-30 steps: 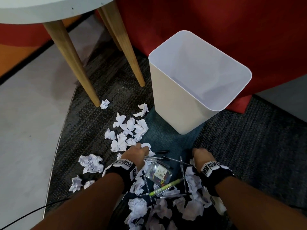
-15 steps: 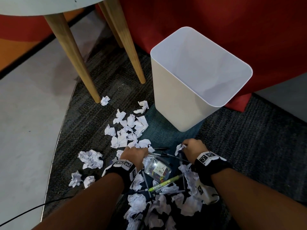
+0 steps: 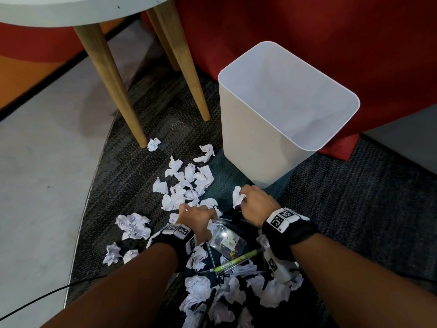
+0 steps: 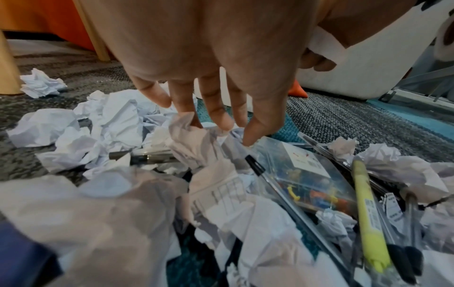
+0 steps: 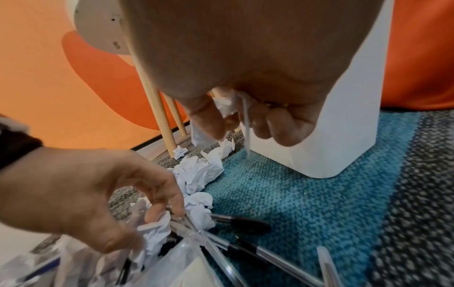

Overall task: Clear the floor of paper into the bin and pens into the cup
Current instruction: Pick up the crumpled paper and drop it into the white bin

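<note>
Nearest the person, crumpled white paper wads (image 3: 201, 287) heap on the dark grey carpet (image 3: 354, 209) among clear black-capped pens (image 5: 239, 223), a yellow-green highlighter (image 3: 236, 260) and a clear packet of pins (image 3: 227, 241). The left hand (image 3: 197, 216) rests its fingertips on one wad; grip I cannot tell. The right hand (image 3: 257, 202), just beside, clutches a white paper scrap (image 3: 237, 196). Beyond, bare teal carpet (image 5: 307, 194), then the upright white plastic bin (image 3: 260, 143); wooden table legs (image 3: 117, 91) stand left.

Soft even light; wrist views blurred, warped
</note>
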`<move>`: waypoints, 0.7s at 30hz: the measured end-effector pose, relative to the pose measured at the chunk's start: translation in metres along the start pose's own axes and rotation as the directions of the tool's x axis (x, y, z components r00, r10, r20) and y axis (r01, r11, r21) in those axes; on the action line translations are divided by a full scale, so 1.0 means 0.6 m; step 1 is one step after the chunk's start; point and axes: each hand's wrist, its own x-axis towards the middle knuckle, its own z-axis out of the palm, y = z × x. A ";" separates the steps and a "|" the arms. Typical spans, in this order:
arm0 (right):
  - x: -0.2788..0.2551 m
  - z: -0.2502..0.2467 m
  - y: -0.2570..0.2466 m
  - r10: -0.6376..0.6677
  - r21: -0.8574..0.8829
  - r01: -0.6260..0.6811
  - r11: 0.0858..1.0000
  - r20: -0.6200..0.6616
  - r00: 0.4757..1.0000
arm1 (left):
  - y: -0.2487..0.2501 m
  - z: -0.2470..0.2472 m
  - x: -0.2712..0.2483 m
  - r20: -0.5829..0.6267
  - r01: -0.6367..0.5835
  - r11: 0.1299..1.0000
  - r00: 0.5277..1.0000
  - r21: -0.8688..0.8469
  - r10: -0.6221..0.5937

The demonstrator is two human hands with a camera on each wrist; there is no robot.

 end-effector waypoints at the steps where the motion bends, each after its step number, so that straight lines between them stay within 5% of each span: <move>1: -0.003 0.000 -0.003 0.011 0.007 -0.011 1.000 0.001 1.000 | 0.000 -0.001 0.000 0.003 -0.002 1.000 1.000 -0.007 0.002; 8: -0.006 -0.018 -0.028 0.025 -0.053 -0.023 0.998 0.039 0.999 | 0.005 -0.023 -0.006 -0.050 -0.024 0.976 0.999 -0.215 0.014; 14: -0.018 -0.069 -0.069 -0.139 -0.103 0.138 0.985 -0.008 0.990 | 0.004 -0.097 -0.010 -0.113 -0.040 0.949 0.994 -0.312 0.005; 21: -0.088 -0.178 -0.132 -0.335 -0.107 0.319 0.942 -0.206 0.919 | 0.011 -0.241 -0.035 -0.372 -0.068 0.937 0.926 -0.342 -0.068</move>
